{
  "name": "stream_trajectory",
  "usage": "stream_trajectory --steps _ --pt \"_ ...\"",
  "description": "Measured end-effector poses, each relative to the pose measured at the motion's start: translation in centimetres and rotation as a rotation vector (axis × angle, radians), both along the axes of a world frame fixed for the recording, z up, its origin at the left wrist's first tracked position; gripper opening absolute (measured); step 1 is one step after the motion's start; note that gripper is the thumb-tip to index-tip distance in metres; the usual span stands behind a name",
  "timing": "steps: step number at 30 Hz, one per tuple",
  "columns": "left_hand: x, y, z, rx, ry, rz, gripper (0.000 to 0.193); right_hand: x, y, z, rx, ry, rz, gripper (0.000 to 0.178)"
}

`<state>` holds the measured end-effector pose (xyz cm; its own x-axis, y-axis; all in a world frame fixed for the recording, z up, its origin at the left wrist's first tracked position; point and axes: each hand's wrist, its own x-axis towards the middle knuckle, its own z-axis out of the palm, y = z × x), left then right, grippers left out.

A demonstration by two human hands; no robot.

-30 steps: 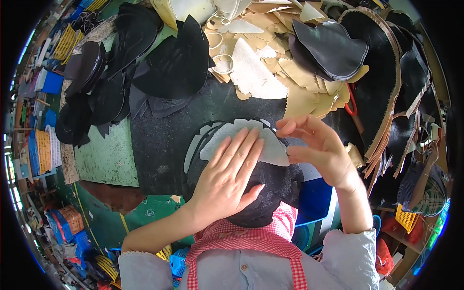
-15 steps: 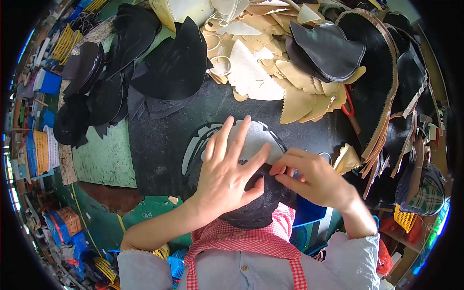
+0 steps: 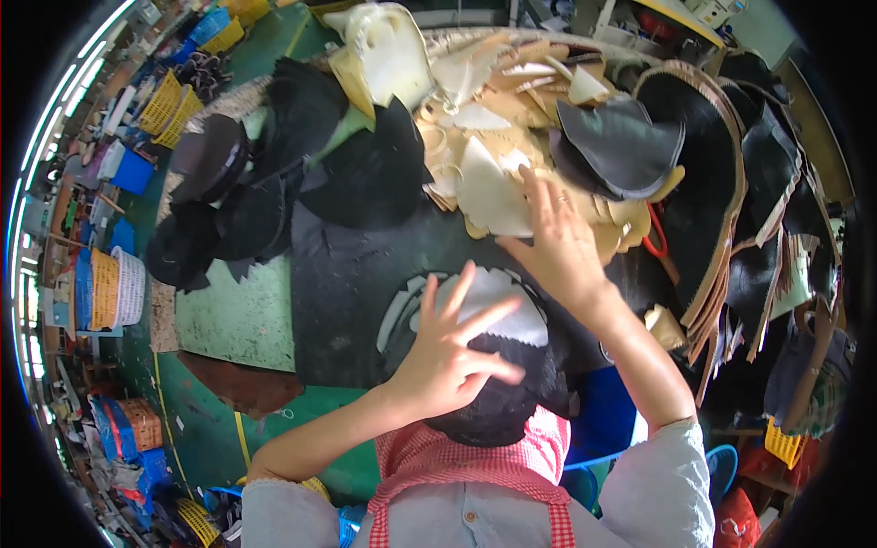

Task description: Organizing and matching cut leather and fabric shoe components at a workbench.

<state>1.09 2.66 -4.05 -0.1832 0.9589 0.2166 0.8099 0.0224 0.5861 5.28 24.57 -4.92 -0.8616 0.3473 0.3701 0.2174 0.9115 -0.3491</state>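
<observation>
My left hand (image 3: pixel 446 345), fingers spread, is over a black curved shoe-upper-like piece (image 3: pixel 498 393) near the front edge of the work surface. On that piece lies a light grey patch (image 3: pixel 516 320) with a zigzag edge, partly covered by my left fingers. Farther off, my right hand (image 3: pixel 562 242) reaches flat over a pile of tan pieces (image 3: pixel 617 219). Its fingers are stretched out beside a white cut piece (image 3: pixel 489 187); whether they touch it I cannot tell. Nothing shows in either hand.
Black cut pieces (image 3: pixel 365 173) are heaped at the far left. A folded black leather piece (image 3: pixel 621 146) tops the pile, and black strips with tan edges (image 3: pixel 717 274) hang at the right. Red scissor-like handles (image 3: pixel 656 233) lie nearby. A blue bin (image 3: pixel 603 411) stands below the edge.
My right hand has left the grey patch's edge and stretched forward to the pile. My left hand's fingers are spread wider. The whole view has shifted a little.
</observation>
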Motion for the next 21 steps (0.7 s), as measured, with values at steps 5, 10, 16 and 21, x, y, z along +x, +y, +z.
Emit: stream_trajectory --steps 5,10,16,21 --pt "-7.0 -1.5 1.1 0.317 -0.054 0.303 0.027 -0.5 1.2 0.4 -0.187 -0.015 0.042 0.041" --pt "-13.9 -1.5 -3.9 0.057 0.433 0.530 0.065 -0.1 3.7 1.8 -0.894 0.124 0.040 0.009" --pt "-14.6 -0.3 -2.8 0.266 0.387 0.624 0.011 0.7 6.5 2.7 -0.896 0.222 -0.087 0.022" --pt "-13.1 0.0 -1.4 0.267 0.258 0.686 0.008 -1.3 3.4 2.0 -1.487 0.252 0.260 0.037"
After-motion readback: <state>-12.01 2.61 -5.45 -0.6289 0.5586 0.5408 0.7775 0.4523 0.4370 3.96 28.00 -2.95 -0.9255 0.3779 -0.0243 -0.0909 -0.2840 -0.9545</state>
